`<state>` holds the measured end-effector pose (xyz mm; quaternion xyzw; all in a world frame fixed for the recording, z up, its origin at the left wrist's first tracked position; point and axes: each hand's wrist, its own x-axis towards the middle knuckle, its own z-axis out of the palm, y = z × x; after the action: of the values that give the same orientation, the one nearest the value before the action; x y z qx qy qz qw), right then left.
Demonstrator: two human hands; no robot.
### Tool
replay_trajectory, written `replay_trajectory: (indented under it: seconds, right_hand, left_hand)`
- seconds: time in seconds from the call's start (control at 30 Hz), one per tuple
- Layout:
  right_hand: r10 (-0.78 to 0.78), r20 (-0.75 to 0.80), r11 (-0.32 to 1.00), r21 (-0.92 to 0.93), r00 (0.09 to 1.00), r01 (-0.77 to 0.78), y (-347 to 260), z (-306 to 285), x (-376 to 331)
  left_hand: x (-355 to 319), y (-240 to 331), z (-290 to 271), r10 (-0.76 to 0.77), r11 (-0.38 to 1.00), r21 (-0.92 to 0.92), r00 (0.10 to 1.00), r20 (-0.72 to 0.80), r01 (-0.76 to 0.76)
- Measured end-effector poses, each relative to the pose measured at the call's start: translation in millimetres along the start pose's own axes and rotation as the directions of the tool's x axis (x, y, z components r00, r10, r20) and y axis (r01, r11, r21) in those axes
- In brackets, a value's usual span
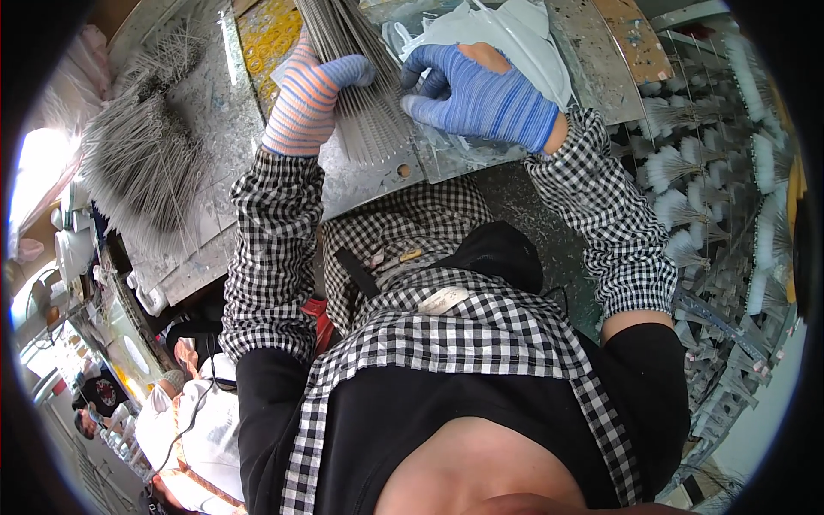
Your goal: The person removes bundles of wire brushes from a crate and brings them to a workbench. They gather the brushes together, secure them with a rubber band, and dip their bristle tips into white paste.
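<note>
Gripping a sheaf of thin grey wires [360, 73] over the worktop [215, 142], the left hand [302, 105] might shed strands if its hold slackens; whether the curled right hand [487, 99] pinches any, I cannot tell. A white paste-like spread [524, 34] and a wire heap [146, 159] flank them; white-tipped bunches [674, 163] crowd the right.

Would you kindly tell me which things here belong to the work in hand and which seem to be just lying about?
Apparently in the work:
- left hand, holding the wire bundle
- right hand, by the white material
- probably the wire pile

Seemingly lying about:
- yellow sheet
- red item
</note>
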<state>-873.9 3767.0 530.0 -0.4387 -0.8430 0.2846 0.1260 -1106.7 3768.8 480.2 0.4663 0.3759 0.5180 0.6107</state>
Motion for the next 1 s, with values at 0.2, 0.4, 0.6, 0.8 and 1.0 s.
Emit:
replay_trajectory:
  seconds: [0.2,0.4,0.6,0.8,1.0]
  right_hand:
    - [0.128,0.02,0.99,0.059,0.992,-0.129,23,-9,2]
    - [0.157,-0.064,0.945,0.298,0.985,-0.131,43,-8,4]
    - [0.077,-0.116,0.942,0.333,0.99,-0.034,65,-11,10]
    - [0.056,-0.139,0.98,0.196,0.989,-0.028,87,-9,8]
    - [0.123,-0.032,0.985,-0.115,0.992,-0.126,120,2,27]
  left_hand:
    - [20,25,57,0.087,0.994,0.074,0.996,-0.027,-0.085]
    - [40,33,69,-0.024,0.999,0.02,0.999,-0.032,0.024]
    - [57,34,65,-0.029,0.999,0.033,0.993,0.11,0.025]
    - [62,28,80,0.086,0.992,0.087,0.991,0.101,-0.095]
    - [79,9,91,0.523,0.424,0.635,0.747,0.411,-0.646]
